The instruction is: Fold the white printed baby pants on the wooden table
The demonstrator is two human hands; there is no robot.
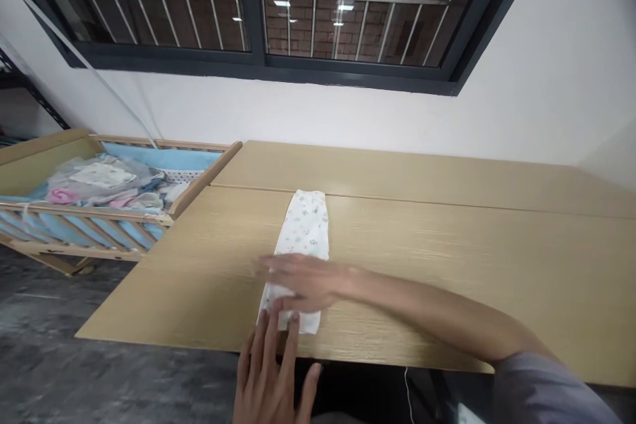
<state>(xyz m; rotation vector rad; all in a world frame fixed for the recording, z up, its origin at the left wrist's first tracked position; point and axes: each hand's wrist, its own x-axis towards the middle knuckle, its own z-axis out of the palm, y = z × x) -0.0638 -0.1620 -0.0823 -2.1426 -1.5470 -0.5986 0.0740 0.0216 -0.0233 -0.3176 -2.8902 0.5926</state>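
Baby garment, folded into a long strip on the counter, lies pressed flat under the open right hand; the left hand's unclenched fingers steady its near end.

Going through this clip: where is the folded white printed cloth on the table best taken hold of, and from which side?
Probably by its far end, reached from above: the folded white printed cloth lies flat and straight on the wooden table top, and that end is uncovered. The near end is under the right hand and the fingertips of the left hand.
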